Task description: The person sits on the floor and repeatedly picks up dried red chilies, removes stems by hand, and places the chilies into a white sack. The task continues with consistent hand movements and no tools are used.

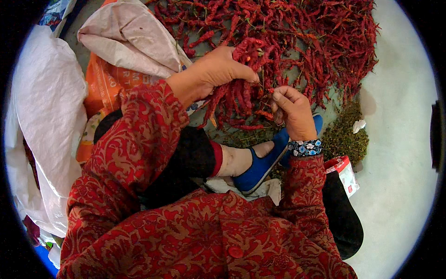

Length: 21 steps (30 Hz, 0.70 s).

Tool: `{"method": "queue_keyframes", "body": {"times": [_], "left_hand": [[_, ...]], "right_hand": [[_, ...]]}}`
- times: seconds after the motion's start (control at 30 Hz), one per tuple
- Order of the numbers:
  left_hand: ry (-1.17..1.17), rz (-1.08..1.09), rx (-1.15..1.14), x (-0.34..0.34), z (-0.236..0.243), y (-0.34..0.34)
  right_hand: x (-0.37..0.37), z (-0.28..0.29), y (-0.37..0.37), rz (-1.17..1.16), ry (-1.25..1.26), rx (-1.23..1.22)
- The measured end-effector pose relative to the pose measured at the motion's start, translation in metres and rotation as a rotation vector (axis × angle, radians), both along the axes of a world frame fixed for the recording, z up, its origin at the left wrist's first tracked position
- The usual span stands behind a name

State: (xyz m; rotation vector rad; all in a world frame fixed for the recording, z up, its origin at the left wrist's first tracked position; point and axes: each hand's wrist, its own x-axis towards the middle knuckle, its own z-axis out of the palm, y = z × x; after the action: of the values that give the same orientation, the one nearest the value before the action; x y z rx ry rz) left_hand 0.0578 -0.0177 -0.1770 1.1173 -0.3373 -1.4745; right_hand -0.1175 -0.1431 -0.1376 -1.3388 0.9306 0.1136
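Observation:
My left hand point(216, 72) is closed round a bunch of dried red chili peppers point(241, 100), which hang down below the palm and stick out above the thumb. Close by on its right, my right hand point(293, 109) pinches with thumb and forefinger at the edge of this bunch, on what looks like a small red chili or its stem. The fingertips partly hide it. Beyond both hands spreads a large heap of dried red chilies point(325, 42), many with stems on.
Green-brown stem scraps point(346, 132) lie right of my blue shoe point(260, 169), with a white scrap point(358, 126) on them. White sacks point(46, 111) and an orange printed bag point(104, 83) are at left. A red-and-white packet point(344, 174) sits by my right knee. Pale floor point(399, 139) extends right.

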Motion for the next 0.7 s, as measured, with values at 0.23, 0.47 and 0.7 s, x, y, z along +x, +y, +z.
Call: {"method": "queue_keyframes", "body": {"times": [0.23,0.47,0.7], "left_hand": [[-0.076,0.005,-0.06,-0.007,-0.002,-0.002],[-0.354,-0.013,-0.034,-0.008,-0.008,-0.004],[-0.562,-0.062,-0.027,-0.006,-0.003,-0.003]], "right_hand": [[0.018,0.002,0.018,-0.053,-0.018,0.01],[0.019,0.002,0.025,-0.079,-0.014,0.017],[0.022,-0.002,0.03,-0.095,0.003,0.025]]}}
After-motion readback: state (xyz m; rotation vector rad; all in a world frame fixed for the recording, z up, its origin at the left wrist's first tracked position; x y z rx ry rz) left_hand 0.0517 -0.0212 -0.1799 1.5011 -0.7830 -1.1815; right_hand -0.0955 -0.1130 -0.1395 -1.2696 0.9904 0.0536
